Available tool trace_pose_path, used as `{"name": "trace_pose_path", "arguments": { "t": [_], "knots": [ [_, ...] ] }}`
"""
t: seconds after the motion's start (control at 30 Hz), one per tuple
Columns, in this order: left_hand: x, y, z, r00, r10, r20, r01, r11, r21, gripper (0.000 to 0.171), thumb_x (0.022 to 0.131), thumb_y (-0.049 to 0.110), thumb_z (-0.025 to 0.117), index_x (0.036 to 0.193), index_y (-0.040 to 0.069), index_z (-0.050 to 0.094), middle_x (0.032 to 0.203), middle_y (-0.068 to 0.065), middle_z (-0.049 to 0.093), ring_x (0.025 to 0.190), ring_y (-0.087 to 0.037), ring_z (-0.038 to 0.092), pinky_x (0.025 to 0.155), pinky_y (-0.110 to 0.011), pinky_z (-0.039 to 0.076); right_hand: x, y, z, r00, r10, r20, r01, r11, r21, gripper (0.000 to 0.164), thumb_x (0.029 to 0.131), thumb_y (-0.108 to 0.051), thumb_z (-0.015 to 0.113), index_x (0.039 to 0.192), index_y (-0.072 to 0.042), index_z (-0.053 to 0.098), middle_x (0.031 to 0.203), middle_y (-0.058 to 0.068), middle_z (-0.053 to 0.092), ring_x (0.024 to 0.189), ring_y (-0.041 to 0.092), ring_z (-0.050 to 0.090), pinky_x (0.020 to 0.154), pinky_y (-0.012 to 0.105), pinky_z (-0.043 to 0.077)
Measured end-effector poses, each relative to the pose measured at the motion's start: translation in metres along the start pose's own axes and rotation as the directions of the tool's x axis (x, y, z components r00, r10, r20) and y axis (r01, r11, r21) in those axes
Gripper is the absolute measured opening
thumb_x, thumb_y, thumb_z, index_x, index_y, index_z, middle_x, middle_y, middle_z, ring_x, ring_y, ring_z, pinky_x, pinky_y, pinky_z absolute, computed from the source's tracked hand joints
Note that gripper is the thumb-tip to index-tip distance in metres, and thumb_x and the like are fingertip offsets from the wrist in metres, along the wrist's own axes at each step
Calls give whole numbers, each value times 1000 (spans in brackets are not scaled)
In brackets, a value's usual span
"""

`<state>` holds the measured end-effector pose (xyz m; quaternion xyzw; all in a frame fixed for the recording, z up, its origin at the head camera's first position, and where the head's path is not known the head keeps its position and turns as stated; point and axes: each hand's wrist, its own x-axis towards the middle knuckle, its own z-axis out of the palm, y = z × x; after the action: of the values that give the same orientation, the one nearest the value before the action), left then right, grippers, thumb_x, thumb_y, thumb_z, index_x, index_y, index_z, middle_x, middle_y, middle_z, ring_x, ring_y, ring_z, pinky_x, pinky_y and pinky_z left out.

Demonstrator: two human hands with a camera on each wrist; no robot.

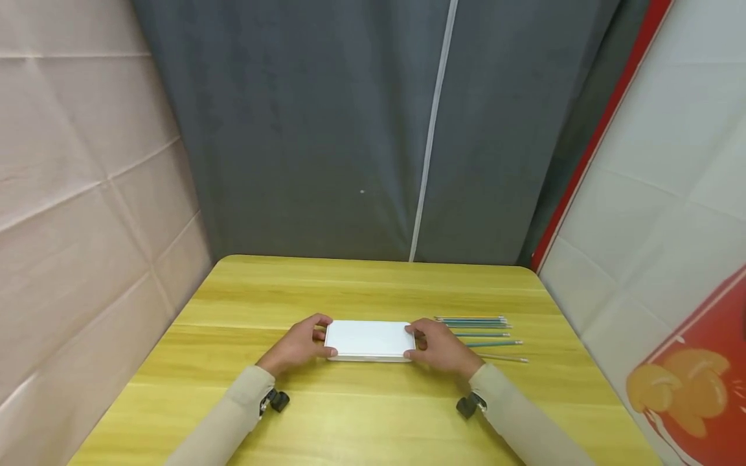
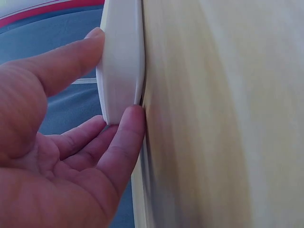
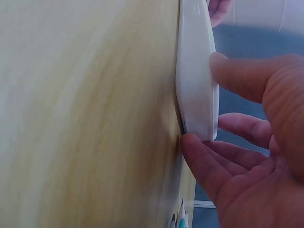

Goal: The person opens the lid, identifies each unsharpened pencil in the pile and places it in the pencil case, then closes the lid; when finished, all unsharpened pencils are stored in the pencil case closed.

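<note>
A flat white pencil case (image 1: 369,339) with rounded edges lies lengthwise across the middle of the table. My left hand (image 1: 301,344) grips its left end, the thumb on the near top edge and the fingers round the end. At the opposite end my right hand (image 1: 438,345) holds it the same way. In the left wrist view a fingertip reaches the lower edge of the pencil case (image 2: 121,61), close to the tabletop. The right wrist view also has a fingertip under the end of the pencil case (image 3: 197,78). Its contents cannot be seen.
Several pencils (image 1: 474,325) lie roughly parallel just right of the right hand, some partly behind it. The wooden table (image 1: 361,414) has a dark grey curtain (image 1: 303,129) behind it and pale cloth walls (image 1: 87,246) on both sides.
</note>
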<state>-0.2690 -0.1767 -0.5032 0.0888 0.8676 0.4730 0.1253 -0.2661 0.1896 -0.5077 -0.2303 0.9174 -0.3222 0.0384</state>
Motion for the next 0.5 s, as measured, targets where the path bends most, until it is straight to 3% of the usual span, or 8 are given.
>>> {"name": "trace_pose_path", "arguments": {
  "t": [0.5],
  "knots": [
    [6, 0, 4, 999, 39, 1, -39, 990, 137, 69, 84, 22, 91, 143, 7, 56, 126, -7, 69, 117, -24, 67, 97, -45, 56, 1, -5, -3, 998, -55, -6, 54, 991, -120, 50, 91, -32, 85, 129, -4, 67, 123, 7, 70, 99, 14, 61, 92, 39, 53]
  ]
}}
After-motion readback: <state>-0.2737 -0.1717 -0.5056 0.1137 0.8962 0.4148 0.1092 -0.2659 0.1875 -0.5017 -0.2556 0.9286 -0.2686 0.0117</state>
